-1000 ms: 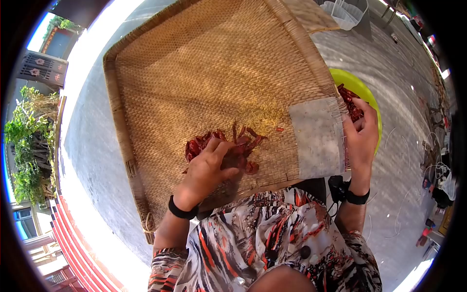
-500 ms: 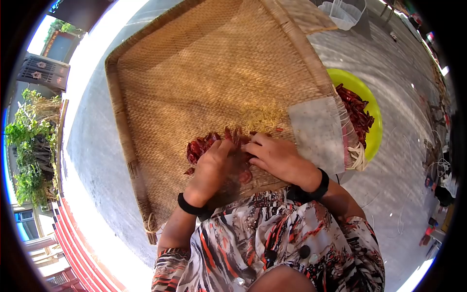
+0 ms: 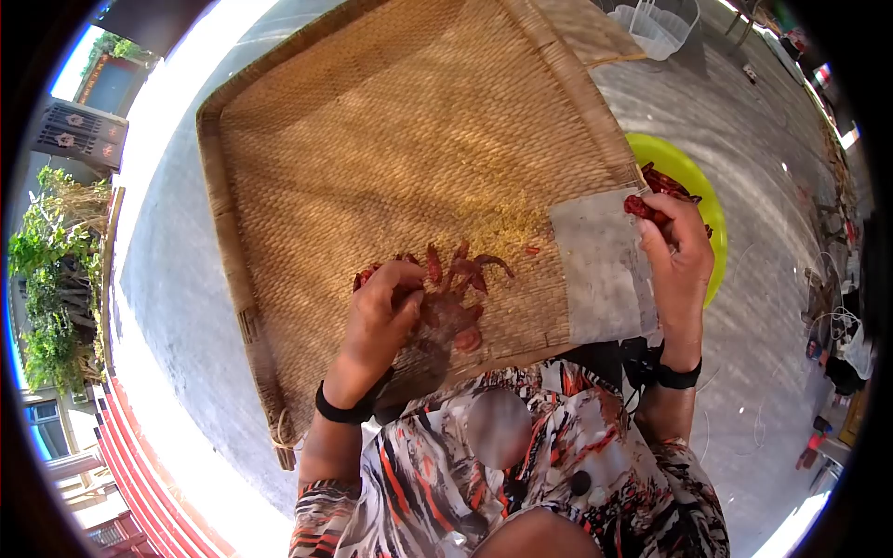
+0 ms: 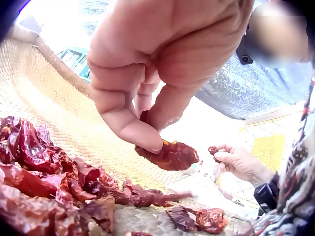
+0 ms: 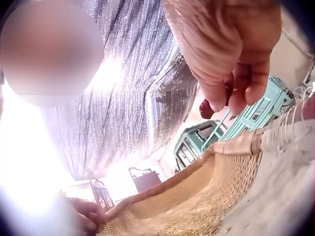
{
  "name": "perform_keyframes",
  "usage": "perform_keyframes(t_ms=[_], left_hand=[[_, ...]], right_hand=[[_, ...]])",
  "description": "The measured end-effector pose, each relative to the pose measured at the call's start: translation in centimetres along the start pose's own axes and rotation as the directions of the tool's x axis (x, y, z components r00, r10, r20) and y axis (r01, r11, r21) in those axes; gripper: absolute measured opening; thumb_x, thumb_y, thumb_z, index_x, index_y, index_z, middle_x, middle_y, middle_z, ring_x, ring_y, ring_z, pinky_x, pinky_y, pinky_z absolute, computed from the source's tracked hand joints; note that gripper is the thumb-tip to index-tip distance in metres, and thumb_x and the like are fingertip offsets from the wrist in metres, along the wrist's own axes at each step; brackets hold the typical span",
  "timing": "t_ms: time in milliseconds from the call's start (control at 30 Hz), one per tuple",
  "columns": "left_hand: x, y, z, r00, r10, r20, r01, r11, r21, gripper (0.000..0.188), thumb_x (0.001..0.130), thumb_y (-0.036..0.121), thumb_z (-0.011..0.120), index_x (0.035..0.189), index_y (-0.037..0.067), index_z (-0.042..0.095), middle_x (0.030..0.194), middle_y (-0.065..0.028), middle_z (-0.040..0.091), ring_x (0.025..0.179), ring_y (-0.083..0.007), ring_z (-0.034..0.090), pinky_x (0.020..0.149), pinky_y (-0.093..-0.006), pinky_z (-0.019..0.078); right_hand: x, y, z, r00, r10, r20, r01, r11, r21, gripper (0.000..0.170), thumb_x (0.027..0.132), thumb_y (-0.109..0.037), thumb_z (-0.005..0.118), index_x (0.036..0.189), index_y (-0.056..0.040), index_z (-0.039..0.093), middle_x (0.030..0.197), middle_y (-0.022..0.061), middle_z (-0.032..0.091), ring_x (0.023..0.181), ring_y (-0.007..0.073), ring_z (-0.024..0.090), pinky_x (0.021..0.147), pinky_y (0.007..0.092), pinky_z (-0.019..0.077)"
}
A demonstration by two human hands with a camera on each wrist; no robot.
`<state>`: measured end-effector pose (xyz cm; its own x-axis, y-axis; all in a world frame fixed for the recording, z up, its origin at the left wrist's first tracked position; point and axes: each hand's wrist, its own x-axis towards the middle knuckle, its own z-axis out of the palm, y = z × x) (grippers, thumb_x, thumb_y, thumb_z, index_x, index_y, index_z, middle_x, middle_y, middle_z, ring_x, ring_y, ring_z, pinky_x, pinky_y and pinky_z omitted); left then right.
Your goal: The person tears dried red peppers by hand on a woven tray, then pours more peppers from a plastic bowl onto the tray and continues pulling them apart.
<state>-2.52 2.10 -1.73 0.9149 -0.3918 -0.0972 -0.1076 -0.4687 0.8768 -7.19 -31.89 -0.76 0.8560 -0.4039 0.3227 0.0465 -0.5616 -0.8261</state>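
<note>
My left hand (image 3: 375, 312) is over the near part of a woven tray (image 3: 344, 139), pinching a dried red chili (image 4: 174, 157) between thumb and fingertips. Below and beside it lies a small pile of dried red chilies (image 4: 39, 172), partly covered by the hand in the head view. At the tray's right edge, my right hand (image 3: 684, 246) holds another wrinkled dried chili (image 3: 636, 205) by thumb and fingers. That hand overlaps a lime-green basin (image 3: 714, 195) in the head view, where more dried chilies (image 3: 668, 179) show.
Yellow seeds (image 3: 502, 223) are scattered on the tray beyond the pile. A pale grey patch (image 3: 605, 265) covers part of its right side. A raised rim (image 3: 223, 205) runs along the left. A whitish translucent container (image 3: 659, 33) stands on the ground at the upper right.
My right hand went from beside the basin to the pile, then back right with a chili. My left hand has shifted slightly left, uncovering more of the pile's right side.
</note>
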Motion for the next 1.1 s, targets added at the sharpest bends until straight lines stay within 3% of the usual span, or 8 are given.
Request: perform_keyframes(t_ms=[233, 300, 500, 600, 700, 767, 833, 1100], left_hand=[[0.7, 1.6, 0.7, 0.999, 0.009, 0.036, -0.010, 1.000, 0.020, 0.015, 0.096, 0.000, 0.058, 0.111, 0.000, 0.058, 0.085, -0.0013, 0.061, 0.073, -0.0068, 0.057, 0.064, -0.0225, 0.0490], [1.0, 2.0, 1.3, 0.999, 0.031, 0.025, -0.032, 0.999, 0.040, 0.015, 0.096, 0.000, 0.057, 0.111, 0.000, 0.058, 0.083, -0.0012, 0.060, 0.072, -0.0069, 0.057, 0.064, -0.0226, 0.0485], [2.5, 3.9, 3.0, 0.984, 0.157, 0.081, -0.165, 0.981, 0.104, 0.016, 0.092, -0.006, 0.057, 0.107, 0.000, 0.059, 0.087, -0.0031, 0.061, 0.073, -0.0082, 0.057, 0.066, -0.0226, 0.0473], [3.1, 2.8, 3.5, 0.977, 0.207, 0.045, -0.211, 0.970, 0.120, 0.017, 0.090, -0.006, 0.059, 0.106, 0.001, 0.060, 0.090, -0.0065, 0.062, 0.077, -0.0142, 0.059, 0.068, -0.0262, 0.0484], [3.0, 2.9, 4.3, 0.988, 0.152, 0.004, -0.151, 0.982, 0.111, 0.019, 0.086, -0.005, 0.062, 0.104, 0.002, 0.062, 0.095, -0.0127, 0.062, 0.083, -0.0258, 0.063, 0.072, -0.0338, 0.0499], [2.9, 2.9, 4.9, 0.993, 0.116, 0.004, -0.115, 0.987, 0.114, 0.019, 0.087, -0.004, 0.063, 0.105, 0.002, 0.062, 0.096, -0.0132, 0.062, 0.084, -0.0272, 0.063, 0.074, -0.0349, 0.0501], [2.8, 3.6, 5.3, 0.992, 0.117, 0.041, -0.119, 0.992, 0.032, 0.023, 0.088, -0.002, 0.064, 0.111, 0.002, 0.062, 0.099, -0.0124, 0.062, 0.088, -0.0255, 0.063, 0.077, -0.0332, 0.0504], [2.8, 5.0, 5.3, 0.920, 0.244, 0.307, -0.191, 0.963, -0.192, 0.036, 0.094, 0.000, 0.060, 0.130, 0.001, 0.054, 0.121, -0.0094, 0.057, 0.103, -0.0150, 0.060, 0.089, -0.0278, 0.0488]], right_hand=[[0.5, 2.1, -2.8, 0.947, 0.160, -0.279, -0.247, 0.917, -0.312, 0.051, 0.084, -0.001, 0.070, 0.132, -0.0094, 0.057, 0.122, 0.0103, 0.053, 0.073, 0.0127, 0.061, 0.071, 0.0290, 0.0533], [-0.9, 1.7, -1.1, 0.979, 0.171, -0.112, -0.174, 0.985, -0.019, 0.035, 0.083, 0.001, 0.067, 0.116, -0.0089, 0.067, 0.093, 0.0045, 0.061, 0.073, 0.0122, 0.057, 0.067, 0.0274, 0.0499], [-3.1, -1.4, 6.3, 0.809, -0.108, 0.577, 0.075, 0.994, 0.080, 0.025, 0.091, -0.021, 0.065, 0.114, -0.0091, 0.063, 0.102, 0.0117, 0.065, 0.091, 0.0300, 0.064, 0.077, 0.0380, 0.0519], [-3.2, -1.7, 8.2, 0.819, -0.115, 0.561, -0.051, 0.961, 0.271, 0.029, 0.094, -0.025, 0.063, 0.116, -0.0060, 0.061, 0.109, 0.0131, 0.066, 0.093, 0.0303, 0.066, 0.078, 0.0386, 0.0523], [-3.2, -3.0, 7.6, 0.671, -0.043, 0.740, -0.270, 0.916, 0.298, 0.034, 0.095, -0.027, 0.063, 0.119, -0.0030, 0.059, 0.113, 0.0152, 0.067, 0.095, 0.0302, 0.068, 0.079, 0.0385, 0.0527], [-3.7, -2.2, 8.3, 0.733, -0.037, 0.679, -0.276, 0.896, 0.347, 0.032, 0.093, -0.019, 0.065, 0.118, -0.0010, 0.059, 0.110, 0.0163, 0.067, 0.093, 0.0278, 0.069, 0.080, 0.0375, 0.0534], [-4.0, -1.2, 8.9, 0.804, -0.042, 0.593, -0.278, 0.855, 0.438, 0.029, 0.092, -0.013, 0.064, 0.118, 0.0001, 0.059, 0.110, 0.0163, 0.067, 0.092, 0.0237, 0.069, 0.079, 0.0349, 0.0537], [-4.5, 0.2, 6.8, 0.712, 0.070, 0.698, -0.612, 0.549, 0.569, 0.026, 0.096, -0.001, 0.052, 0.122, -0.0007, 0.056, 0.108, 0.0047, 0.062, 0.096, 0.0117, 0.061, 0.084, 0.0278, 0.0520]])
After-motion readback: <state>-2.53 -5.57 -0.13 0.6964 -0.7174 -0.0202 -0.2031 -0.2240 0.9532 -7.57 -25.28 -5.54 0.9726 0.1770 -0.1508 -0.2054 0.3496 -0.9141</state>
